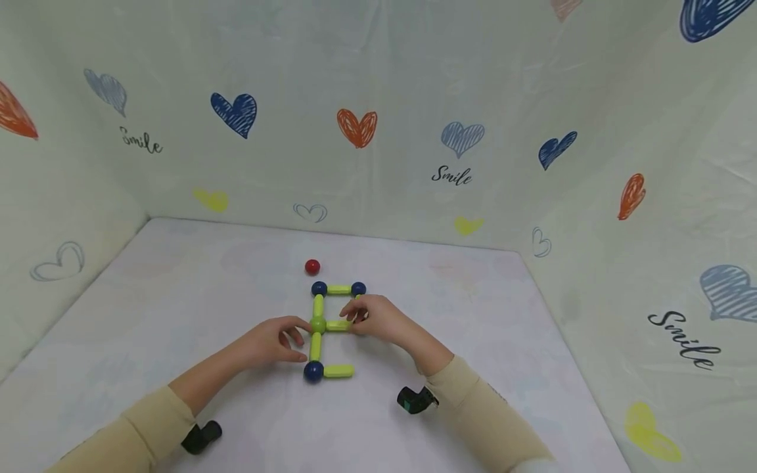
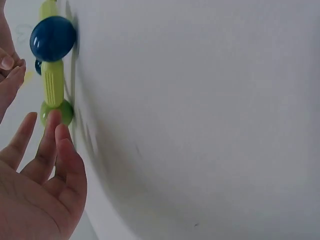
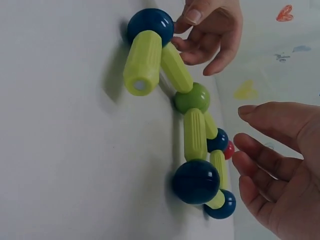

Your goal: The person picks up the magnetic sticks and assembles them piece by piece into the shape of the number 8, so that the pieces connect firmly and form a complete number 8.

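Observation:
A flat figure of light-green rods and balls lies on the table: a closed square at the far side, with one rod leading nearer to a dark blue ball. From that ball a rod points right, its far end free. My left hand is at the figure's left, a fingertip at the green ball, fingers loosely bent. My right hand hovers at the square's right side, fingers relaxed, with nothing in its grasp. It partly hides a blue ball, which shows in the right wrist view.
A loose red ball lies beyond the figure's far left corner. The pale table meets a hanging cloth printed with hearts at the back and sides. Black wrist cameras jut out below both sleeves.

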The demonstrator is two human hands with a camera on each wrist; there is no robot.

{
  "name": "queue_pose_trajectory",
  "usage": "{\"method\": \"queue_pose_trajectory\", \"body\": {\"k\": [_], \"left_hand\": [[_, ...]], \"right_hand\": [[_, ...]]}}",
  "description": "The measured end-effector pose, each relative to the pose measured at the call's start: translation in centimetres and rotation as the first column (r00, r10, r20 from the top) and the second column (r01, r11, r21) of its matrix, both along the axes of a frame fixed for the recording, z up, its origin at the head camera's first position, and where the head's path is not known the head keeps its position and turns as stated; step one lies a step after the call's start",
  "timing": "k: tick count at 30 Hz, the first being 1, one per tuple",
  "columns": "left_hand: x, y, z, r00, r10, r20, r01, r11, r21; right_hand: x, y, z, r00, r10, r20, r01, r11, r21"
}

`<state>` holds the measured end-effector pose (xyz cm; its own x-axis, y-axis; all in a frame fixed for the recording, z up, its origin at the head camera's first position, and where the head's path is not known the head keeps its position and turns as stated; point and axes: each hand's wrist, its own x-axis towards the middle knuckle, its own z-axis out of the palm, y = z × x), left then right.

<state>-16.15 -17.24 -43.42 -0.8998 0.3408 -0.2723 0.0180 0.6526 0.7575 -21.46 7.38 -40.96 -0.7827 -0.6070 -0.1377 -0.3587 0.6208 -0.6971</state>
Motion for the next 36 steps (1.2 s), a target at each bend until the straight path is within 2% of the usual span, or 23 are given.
{"method": "queue_pose_trajectory", "body": {"k": [5, 15, 24, 32, 36], "left_hand": [[-1.2, -0.4, 0.2, 1.0, 0.01, -0.019, -0.01, 1.0, -0.017], [-3.8, -1.1, 0.6, 0.998, 0.007, -0.066, -0.009, 0.999, -0.034], [-5.7, -2.0, 0.7, 0.993, 0.082, -0.09, -0.087, 0.995, -0.055], [-7.0, -2.4, 0.7, 0.986, 0.121, -0.111, -0.127, 0.991, -0.049], [-7.6, -2.6, 0.7, 0.985, 0.134, -0.112, -0.14, 0.989, -0.045]], "right_hand": [[-1.3, -0.6, 0.6, 1.0, -0.014, -0.018, 0.014, 1.0, 0.025], [-4.2, -2.1, -0.1, 0.996, -0.065, -0.057, 0.065, 0.998, 0.008], [-5.8, -3.3, -1.2, 0.991, -0.129, -0.049, 0.127, 0.991, -0.041], [-7.4, -4.8, -2.3, 0.983, -0.171, -0.063, 0.165, 0.981, -0.1], [-8.0, -5.5, -2.6, 0.976, -0.206, -0.068, 0.2, 0.976, -0.088]]}}
